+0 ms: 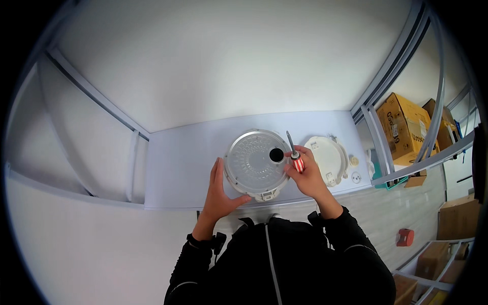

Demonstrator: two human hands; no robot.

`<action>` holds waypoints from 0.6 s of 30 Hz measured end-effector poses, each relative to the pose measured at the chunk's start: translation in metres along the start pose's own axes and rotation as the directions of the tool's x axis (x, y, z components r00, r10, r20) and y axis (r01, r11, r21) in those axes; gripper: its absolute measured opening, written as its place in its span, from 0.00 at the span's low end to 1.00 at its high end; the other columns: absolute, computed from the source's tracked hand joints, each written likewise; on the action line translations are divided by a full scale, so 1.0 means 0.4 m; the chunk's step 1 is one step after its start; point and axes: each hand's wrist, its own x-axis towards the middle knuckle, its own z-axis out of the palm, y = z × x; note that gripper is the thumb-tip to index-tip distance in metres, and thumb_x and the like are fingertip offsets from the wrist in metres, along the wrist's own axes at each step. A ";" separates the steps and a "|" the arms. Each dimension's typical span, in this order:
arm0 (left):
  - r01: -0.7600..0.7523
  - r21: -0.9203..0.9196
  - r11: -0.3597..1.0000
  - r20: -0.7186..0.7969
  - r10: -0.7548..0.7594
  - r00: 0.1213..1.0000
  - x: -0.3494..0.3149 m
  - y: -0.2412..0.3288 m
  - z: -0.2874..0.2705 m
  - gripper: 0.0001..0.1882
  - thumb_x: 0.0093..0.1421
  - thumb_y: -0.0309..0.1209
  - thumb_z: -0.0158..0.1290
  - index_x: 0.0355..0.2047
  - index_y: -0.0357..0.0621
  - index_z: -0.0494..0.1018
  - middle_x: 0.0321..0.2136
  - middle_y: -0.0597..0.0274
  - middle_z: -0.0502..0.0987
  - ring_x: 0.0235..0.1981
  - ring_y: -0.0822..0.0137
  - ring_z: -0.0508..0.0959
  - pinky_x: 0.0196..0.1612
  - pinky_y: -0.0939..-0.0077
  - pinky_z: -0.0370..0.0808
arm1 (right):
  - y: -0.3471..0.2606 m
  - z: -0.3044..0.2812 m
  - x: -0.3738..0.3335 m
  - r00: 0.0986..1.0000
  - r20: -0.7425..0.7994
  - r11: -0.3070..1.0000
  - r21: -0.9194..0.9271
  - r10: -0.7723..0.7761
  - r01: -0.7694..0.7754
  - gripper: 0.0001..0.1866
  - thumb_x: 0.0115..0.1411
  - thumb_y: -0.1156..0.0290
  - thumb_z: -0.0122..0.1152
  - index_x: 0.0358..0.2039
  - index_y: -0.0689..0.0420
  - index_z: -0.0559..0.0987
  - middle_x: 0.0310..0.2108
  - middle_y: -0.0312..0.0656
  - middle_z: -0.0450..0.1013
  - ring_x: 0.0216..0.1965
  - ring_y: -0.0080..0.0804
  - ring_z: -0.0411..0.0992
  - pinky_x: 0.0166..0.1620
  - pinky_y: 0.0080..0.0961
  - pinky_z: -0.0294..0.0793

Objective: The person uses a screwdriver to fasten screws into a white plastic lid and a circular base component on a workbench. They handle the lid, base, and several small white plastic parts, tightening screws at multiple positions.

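Observation:
A round appliance lid (254,161) lies on the white table in front of me, with a clear or silvery patterned disc and a black round spot (276,155) on its right side. My right hand (307,175) is closed around a screwdriver (298,163) with a red-and-white striped handle; its metal shaft points up and away from me. At the lid's left edge is my left hand (220,195), fingers stretched and thumb spread toward the lid's near rim. Whether it presses on the rim, I cannot tell.
To the right lies a white round cover (325,158), with a small cream part (354,160) and a small white disc (356,177) beside it. Metal frame posts (378,137) border the table. Beyond stand cardboard boxes (401,129) and a red stool (405,237).

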 end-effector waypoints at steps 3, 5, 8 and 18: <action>0.018 -0.148 0.989 0.043 -0.012 0.999 0.015 -0.037 0.021 0.74 0.44 0.49 0.80 0.77 0.28 0.43 0.74 0.36 0.54 0.77 0.40 0.54 0.76 0.48 0.56 | 0.002 -0.005 0.000 0.999 -0.039 1.000 0.016 0.001 0.000 0.19 0.64 0.73 0.69 0.56 0.55 0.82 0.62 0.49 0.65 0.54 0.39 0.75 0.53 0.35 0.79; 0.034 -0.193 0.981 0.058 -0.024 0.998 0.022 -0.032 0.022 0.75 0.43 0.49 0.80 0.77 0.28 0.42 0.74 0.36 0.54 0.77 0.41 0.55 0.76 0.48 0.56 | -0.005 -0.011 0.000 0.997 -0.071 0.999 0.031 0.018 -0.016 0.19 0.64 0.73 0.70 0.55 0.55 0.82 0.62 0.49 0.66 0.55 0.39 0.74 0.53 0.35 0.78; 0.053 -0.167 0.984 0.036 -0.048 0.998 0.022 -0.022 0.026 0.76 0.43 0.49 0.80 0.77 0.27 0.41 0.74 0.36 0.55 0.76 0.42 0.56 0.76 0.49 0.56 | -0.002 -0.023 0.000 0.992 -0.123 1.000 0.027 0.002 0.002 0.17 0.64 0.73 0.69 0.54 0.55 0.82 0.60 0.47 0.66 0.55 0.38 0.73 0.54 0.33 0.76; 0.078 -0.039 0.996 -0.152 -0.083 0.985 0.007 0.004 0.146 0.75 0.45 0.48 0.79 0.77 0.27 0.38 0.72 0.33 0.53 0.74 0.38 0.57 0.74 0.46 0.58 | 0.010 -0.054 -0.001 0.983 -0.177 0.998 0.012 -0.054 0.057 0.16 0.65 0.74 0.69 0.53 0.59 0.81 0.55 0.45 0.68 0.52 0.37 0.72 0.55 0.31 0.73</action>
